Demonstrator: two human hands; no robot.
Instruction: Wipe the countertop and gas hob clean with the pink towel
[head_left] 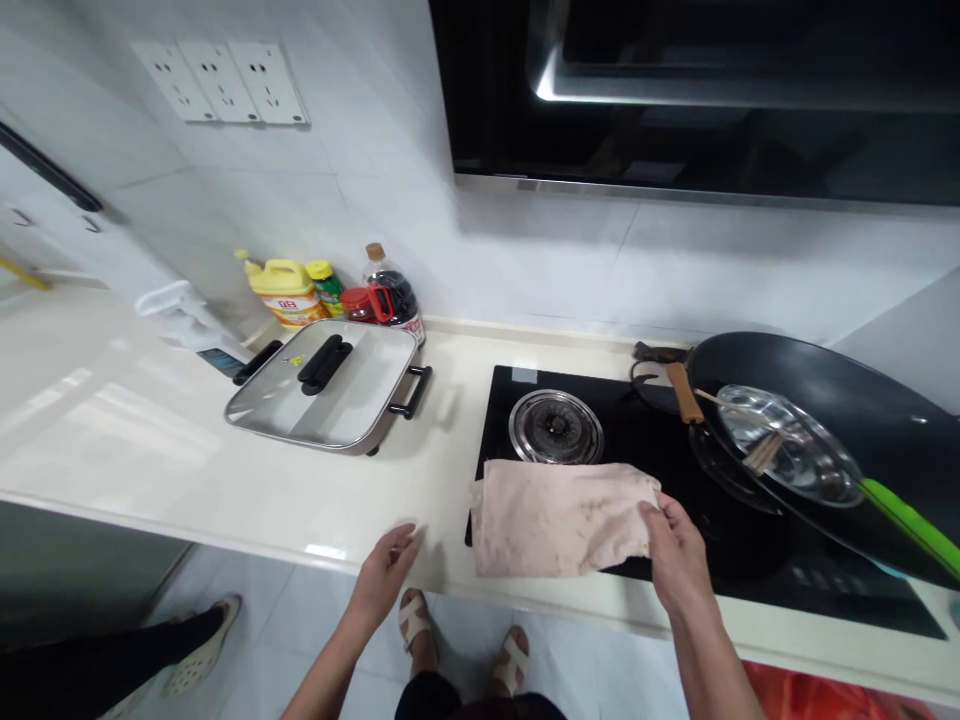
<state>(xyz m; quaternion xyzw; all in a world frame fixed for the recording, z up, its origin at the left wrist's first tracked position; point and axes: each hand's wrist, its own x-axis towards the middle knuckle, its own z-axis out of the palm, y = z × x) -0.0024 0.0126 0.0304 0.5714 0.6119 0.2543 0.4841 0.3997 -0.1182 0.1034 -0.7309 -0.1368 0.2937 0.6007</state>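
Note:
A folded pink cloth [559, 520] with brownish stains lies across the front left of the black glass cooktop [637, 400], its left part over the white counter. At the cloth's right end, my right hand [675, 550] pinches a corner between thumb and fingers. My left hand [386, 570] is over the counter's front edge, left of the cloth and apart from it. Its fingers are loosely bent, with nothing in them. Just behind the cloth sits a round burner [556, 427] with a metal ring.
A large wok [787, 350] holding a metal bowl [825, 470] and a green-handled utensil [911, 525] covers the right burner. To the left stands a lidded electric pan [390, 365]; behind it are a yellow jug [285, 290] and sauce bottle [394, 285]. Another person's shoe [202, 650] shows lower left.

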